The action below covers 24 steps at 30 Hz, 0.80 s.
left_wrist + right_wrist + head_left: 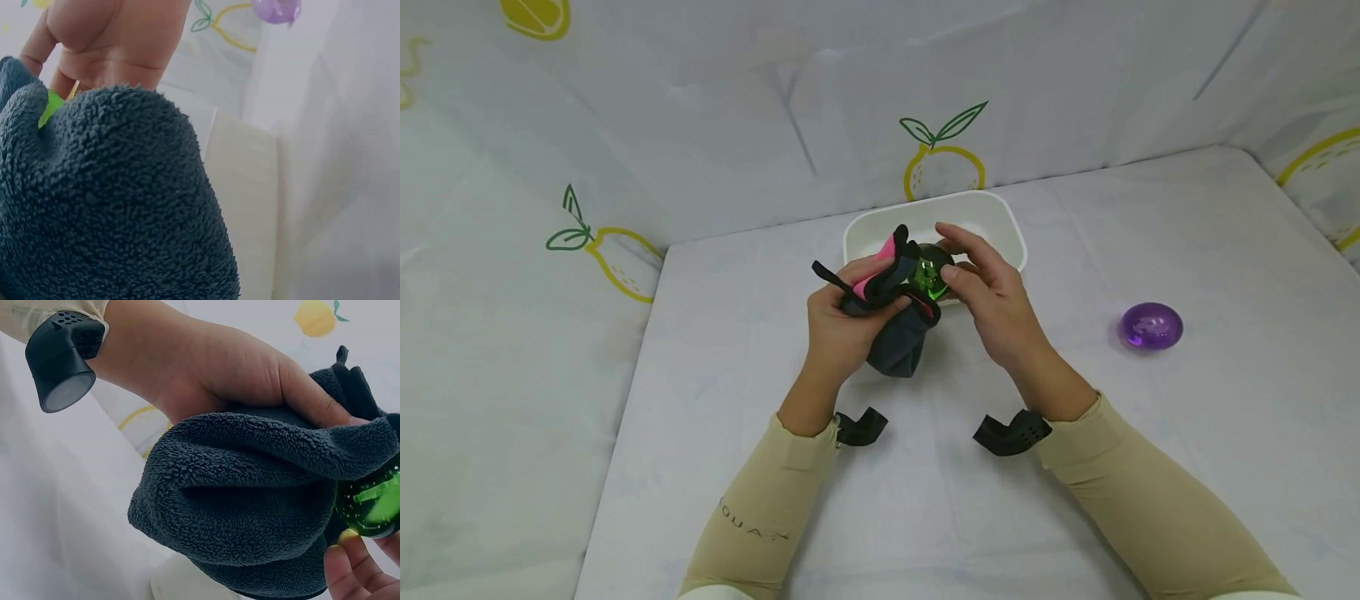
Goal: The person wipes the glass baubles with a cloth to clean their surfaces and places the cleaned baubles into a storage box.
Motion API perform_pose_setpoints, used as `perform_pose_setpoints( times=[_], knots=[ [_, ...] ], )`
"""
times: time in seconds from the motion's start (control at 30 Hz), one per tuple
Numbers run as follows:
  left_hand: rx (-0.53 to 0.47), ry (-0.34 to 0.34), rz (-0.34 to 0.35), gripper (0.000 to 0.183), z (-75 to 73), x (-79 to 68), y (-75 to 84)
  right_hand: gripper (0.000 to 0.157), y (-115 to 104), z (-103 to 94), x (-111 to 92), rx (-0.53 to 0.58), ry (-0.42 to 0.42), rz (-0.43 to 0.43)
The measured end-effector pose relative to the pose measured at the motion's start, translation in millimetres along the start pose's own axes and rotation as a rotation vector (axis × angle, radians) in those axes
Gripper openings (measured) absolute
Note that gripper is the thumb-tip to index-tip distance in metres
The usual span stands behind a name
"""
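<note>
My left hand (838, 329) grips a dark blue-grey towel (897, 343) with black edging and a pink patch. The fluffy towel (119, 200) fills much of the left wrist view. A shiny, see-through green ball (931, 273) sits partly wrapped in its folds, above the front of a white tray. The thumb and fingers of my right hand (988, 300) hold the ball from its right side. In the right wrist view, those fingertips (353, 550) touch the lower edge of the green ball (372, 503), while the towel (237, 487) covers its other side.
Behind the hands, the white tray (1009, 229) stands near the wall; the towel and hands hide part of its inside. To the right, a glossy purple ball (1152, 326) rests on the white-covered table (1225, 467). A lemon-print sheet (715, 100) hangs behind the table.
</note>
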<state>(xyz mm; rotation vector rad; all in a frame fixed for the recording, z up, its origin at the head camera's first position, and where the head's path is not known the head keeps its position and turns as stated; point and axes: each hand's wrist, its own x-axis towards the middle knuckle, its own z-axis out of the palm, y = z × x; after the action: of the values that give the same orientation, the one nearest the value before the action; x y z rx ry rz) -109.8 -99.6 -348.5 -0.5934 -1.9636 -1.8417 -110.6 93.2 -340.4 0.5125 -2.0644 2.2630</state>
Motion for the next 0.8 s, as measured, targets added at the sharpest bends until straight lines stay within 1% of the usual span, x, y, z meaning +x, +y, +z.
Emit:
perform_pose_setpoints(
  times=[0.13,0.2,0.23,0.37,0.43,0.47,0.53,0.63,0.7,0.8],
  knots=[
    [-0.002,-0.034,-0.041,0.056,1.0,-0.4,2.3,0.027,0.5,1.1,0.4,0.084,0.017,0.016],
    [0.011,-0.048,-0.074,0.06,1.4,-0.9,3.7,0.021,1.0,1.8,0.0,0.09,0.025,0.008],
    [0.023,-0.053,-0.095,0.062,1.4,-1.3,4.4,0.02,1.3,2.1,-0.1,0.081,0.027,-0.002],
    [0.056,-0.067,-0.182,0.069,0.7,-2.6,6.2,0.031,1.9,2.7,-0.8,0.052,0.004,-0.051],
    [0.064,-0.066,-0.212,0.072,0.4,-2.9,6.4,0.035,1.8,2.8,-1.3,0.041,-0.01,-0.069],
    [0.066,-0.067,-0.217,0.073,0.3,-2.8,6.5,0.036,1.7,2.8,-1.6,0.035,-0.016,-0.074],
    [0.065,-0.06,-0.191,0.071,0.3,-2.2,5.9,0.038,1.2,2.9,-1.9,0.021,-0.017,-0.078],
    [0.03,-0.042,-0.105,0.059,-0.2,-0.5,4.4,0.039,0.9,2.8,-1.6,0.032,-0.035,-0.087],
    [0.01,-0.025,-0.044,0.049,-0.8,0.7,3.3,0.04,1.1,2.6,-0.9,0.058,-0.053,-0.097],
    [-0.011,-0.002,0.006,0.036,-1.7,2.1,1.8,0.04,2.1,2.2,-0.1,0.117,-0.068,-0.105]
  ],
)
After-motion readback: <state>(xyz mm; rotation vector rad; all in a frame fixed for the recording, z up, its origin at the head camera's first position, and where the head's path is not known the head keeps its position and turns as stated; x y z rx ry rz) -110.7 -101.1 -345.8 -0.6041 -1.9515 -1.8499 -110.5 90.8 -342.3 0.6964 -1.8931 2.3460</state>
